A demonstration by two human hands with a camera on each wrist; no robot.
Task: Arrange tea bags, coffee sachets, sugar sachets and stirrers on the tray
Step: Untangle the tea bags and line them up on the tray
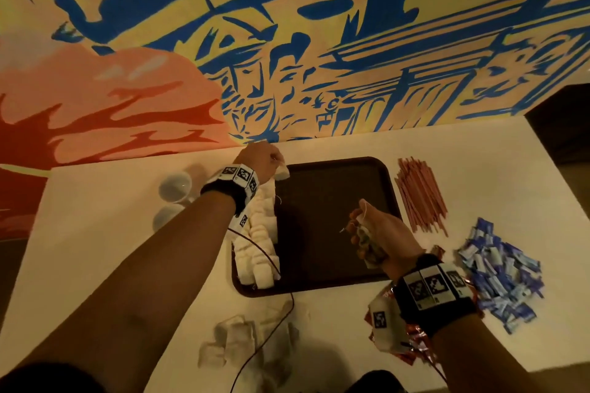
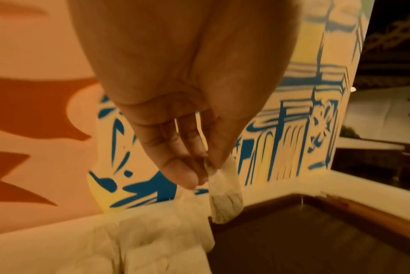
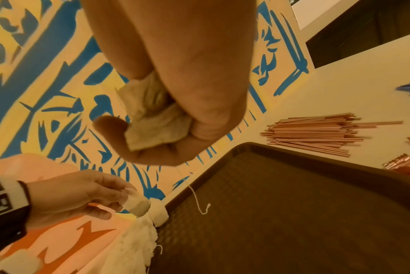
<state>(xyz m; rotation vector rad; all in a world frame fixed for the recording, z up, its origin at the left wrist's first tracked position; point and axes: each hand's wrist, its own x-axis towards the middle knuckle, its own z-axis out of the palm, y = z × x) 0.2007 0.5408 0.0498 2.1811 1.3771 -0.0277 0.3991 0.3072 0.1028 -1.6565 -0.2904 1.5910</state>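
A dark brown tray (image 1: 332, 220) lies on the white table. A row of white tea bags (image 1: 260, 233) runs along its left edge. My left hand (image 1: 266, 158) pinches one tea bag (image 2: 225, 194) over the far left corner of the tray, at the end of the row. My right hand (image 1: 373, 233) hovers over the tray's right half, gripping a bunch of tea bags (image 3: 152, 122) with a string dangling. Pink stirrers (image 1: 421, 195) lie right of the tray. Blue sachets (image 1: 498, 271) are heaped at the far right. Red-orange sachets (image 1: 412, 351) lie under my right wrist.
More loose tea bags (image 1: 242, 341) lie on the table in front of the tray. Two clear cups (image 1: 174, 188) stand left of the tray. A painted wall (image 1: 287, 41) rises right behind the table. A dark cabinet (image 1: 562, 124) stands at the back right.
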